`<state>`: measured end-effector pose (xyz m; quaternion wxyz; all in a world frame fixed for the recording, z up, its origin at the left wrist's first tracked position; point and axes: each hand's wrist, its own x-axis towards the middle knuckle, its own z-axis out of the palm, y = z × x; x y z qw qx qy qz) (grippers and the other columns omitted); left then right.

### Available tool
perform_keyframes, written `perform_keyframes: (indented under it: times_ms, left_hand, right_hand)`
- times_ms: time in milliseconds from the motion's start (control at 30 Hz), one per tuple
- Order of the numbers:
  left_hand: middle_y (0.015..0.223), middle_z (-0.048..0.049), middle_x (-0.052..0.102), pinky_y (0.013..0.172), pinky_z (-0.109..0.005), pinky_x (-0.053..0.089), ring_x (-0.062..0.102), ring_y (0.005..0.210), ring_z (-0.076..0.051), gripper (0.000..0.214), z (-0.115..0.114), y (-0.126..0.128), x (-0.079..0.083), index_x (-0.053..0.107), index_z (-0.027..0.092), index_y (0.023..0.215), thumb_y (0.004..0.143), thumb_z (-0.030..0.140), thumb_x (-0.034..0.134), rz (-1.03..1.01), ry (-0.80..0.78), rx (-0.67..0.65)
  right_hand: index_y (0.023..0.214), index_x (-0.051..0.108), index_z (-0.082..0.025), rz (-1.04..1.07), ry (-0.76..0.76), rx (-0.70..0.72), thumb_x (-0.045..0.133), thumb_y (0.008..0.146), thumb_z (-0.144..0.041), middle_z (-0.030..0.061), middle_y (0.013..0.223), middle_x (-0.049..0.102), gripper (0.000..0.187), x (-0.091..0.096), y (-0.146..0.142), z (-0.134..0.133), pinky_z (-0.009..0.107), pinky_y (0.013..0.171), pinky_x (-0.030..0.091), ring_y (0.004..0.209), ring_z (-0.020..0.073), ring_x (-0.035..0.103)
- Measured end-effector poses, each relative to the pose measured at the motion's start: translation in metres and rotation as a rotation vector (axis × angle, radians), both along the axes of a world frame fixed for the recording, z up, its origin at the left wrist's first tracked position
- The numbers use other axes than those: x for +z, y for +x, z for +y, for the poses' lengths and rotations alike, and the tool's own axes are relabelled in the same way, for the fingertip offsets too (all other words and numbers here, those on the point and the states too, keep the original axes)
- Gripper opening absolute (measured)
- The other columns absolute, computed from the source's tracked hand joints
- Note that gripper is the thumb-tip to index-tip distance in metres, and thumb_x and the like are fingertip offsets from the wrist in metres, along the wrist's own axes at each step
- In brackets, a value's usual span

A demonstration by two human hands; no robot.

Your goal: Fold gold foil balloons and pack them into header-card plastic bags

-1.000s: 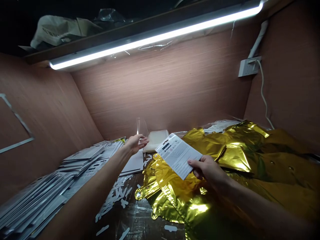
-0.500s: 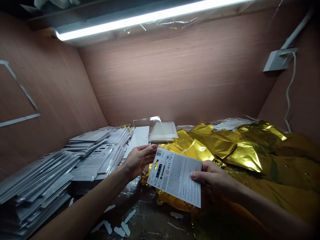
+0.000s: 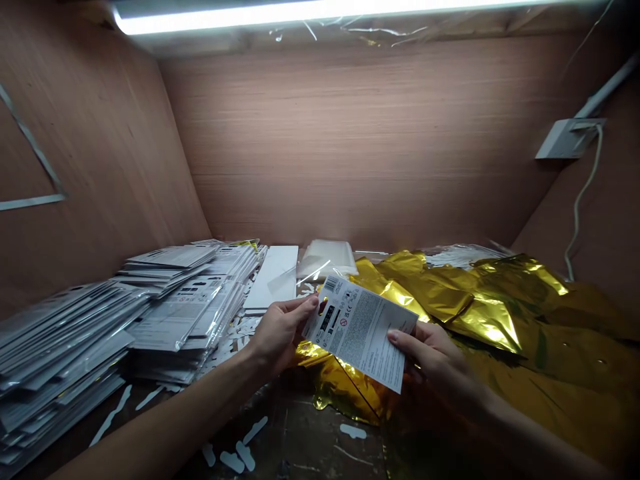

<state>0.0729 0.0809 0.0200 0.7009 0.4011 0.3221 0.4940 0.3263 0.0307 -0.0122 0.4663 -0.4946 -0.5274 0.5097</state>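
Note:
A white printed card (image 3: 363,327), with a barcode, small black icons and a hang hole at one end, is held tilted between my two hands. My left hand (image 3: 283,327) is closed, thumb and fingers pinching the card's hang-hole end. Clear film (image 3: 320,272) glints just above that end; whether my left hand also grips it, I cannot tell. My right hand (image 3: 430,347) grips the opposite end, thumb flat on the printed face and fingers hidden behind. Under the card lies shiny gold foil (image 3: 345,383).
Stacks of bagged printed cards (image 3: 65,347) stand at the left. Behind my left hand are white cards (image 3: 274,273) and a pile of clear bags (image 3: 327,257). Folded gold foil sheets (image 3: 480,313) cover the right. White hang-hole cutouts (image 3: 245,455) litter the dark tabletop (image 3: 295,433).
My left thumb has closed onto the card's hang-hole end. The clear film that stood upright behind now lies low by that end. The card has shifted slightly right and up with the view.

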Motion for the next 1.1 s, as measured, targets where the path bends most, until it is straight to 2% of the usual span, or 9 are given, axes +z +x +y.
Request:
perform_keyframes:
  times_ms: [167,233,367,467,600,667,800,933,1100]
  left_hand:
    - [0.105,-0.0156,0.079,0.085,-0.031,0.063,0.076,0.091,-0.022,0.021,-0.003,0.004,-0.009,0.079,0.009,0.106,0.096,0.024,0.069,-0.086,-0.008,-0.031]
    - [0.107,-0.0155,0.079,0.088,-0.032,0.062,0.076,0.094,-0.023,0.024,-0.005,0.005,-0.010,0.078,0.009,0.111,0.094,0.025,0.073,-0.102,0.012,-0.037]
    - [0.106,-0.0165,0.079,0.084,-0.033,0.063,0.076,0.095,-0.026,0.034,-0.009,0.007,-0.008,0.077,0.009,0.113,0.085,0.027,0.082,-0.089,0.043,-0.024]
    - [0.104,-0.0157,0.080,0.081,-0.031,0.064,0.076,0.094,-0.025,0.028,-0.009,0.008,-0.004,0.078,0.009,0.111,0.088,0.024,0.079,-0.086,0.019,0.010]
    - [0.110,-0.0151,0.079,0.090,-0.028,0.061,0.076,0.097,-0.020,0.024,-0.010,0.009,-0.002,0.078,0.009,0.111,0.102,0.021,0.058,-0.143,-0.045,0.002]
    - [0.110,-0.0150,0.078,0.092,-0.031,0.061,0.076,0.097,-0.021,0.026,-0.011,0.009,-0.004,0.078,0.009,0.108,0.103,0.023,0.056,-0.161,-0.049,-0.032]
    - [0.106,-0.0139,0.079,0.095,-0.035,0.060,0.075,0.099,-0.024,0.020,-0.015,0.010,-0.009,0.078,0.009,0.103,0.095,0.026,0.070,-0.196,-0.038,-0.075]
    - [0.104,-0.0140,0.079,0.097,-0.036,0.059,0.074,0.101,-0.025,0.027,-0.023,0.015,-0.013,0.078,0.010,0.105,0.087,0.030,0.080,-0.190,-0.014,-0.118]
    - [0.113,-0.0132,0.078,0.099,-0.038,0.058,0.073,0.108,-0.028,0.030,-0.028,0.019,-0.013,0.077,0.013,0.109,0.084,0.028,0.083,-0.173,-0.050,-0.127]
  right_hand:
    - [0.069,0.058,-0.019,-0.047,0.033,-0.068,0.066,0.089,-0.063,-0.0002,0.046,0.052,0.050,0.002,-0.006,-0.007,0.024,0.038,0.033,0.038,0.0123,0.045]
    - [0.073,0.061,-0.018,-0.028,0.068,-0.085,0.068,0.088,-0.065,0.0028,0.055,0.061,0.049,0.007,-0.008,-0.010,0.026,0.043,0.042,0.046,0.0149,0.053]
    - [0.096,0.071,-0.014,0.067,0.040,0.015,0.074,0.084,-0.063,0.0098,0.081,0.073,0.051,0.015,-0.012,-0.010,0.033,0.062,0.057,0.067,0.0220,0.067]
    - [0.096,0.075,-0.012,0.078,-0.004,0.027,0.075,0.083,-0.062,0.0125,0.083,0.074,0.052,0.015,-0.012,-0.009,0.034,0.060,0.057,0.068,0.0244,0.068]
    - [0.082,0.076,-0.014,0.029,0.041,-0.119,0.078,0.080,-0.063,0.0118,0.077,0.072,0.050,0.013,-0.012,-0.011,0.031,0.055,0.054,0.067,0.0251,0.067]
    - [0.081,0.075,-0.014,0.026,0.051,-0.156,0.078,0.078,-0.065,0.0112,0.073,0.070,0.051,0.014,-0.013,-0.013,0.031,0.052,0.052,0.064,0.0246,0.065]
    - [0.082,0.074,-0.013,0.045,0.067,-0.189,0.079,0.075,-0.069,0.0105,0.072,0.068,0.056,0.014,-0.017,-0.016,0.031,0.050,0.051,0.061,0.0229,0.063]
    - [0.079,0.073,-0.013,0.013,0.081,-0.197,0.076,0.077,-0.071,0.0103,0.071,0.068,0.058,0.012,-0.025,-0.015,0.030,0.050,0.050,0.060,0.0221,0.062]
    - [0.092,0.074,-0.013,0.021,0.141,-0.035,0.071,0.086,-0.066,0.0118,0.085,0.073,0.053,0.017,-0.033,-0.015,0.033,0.067,0.060,0.074,0.0241,0.069]
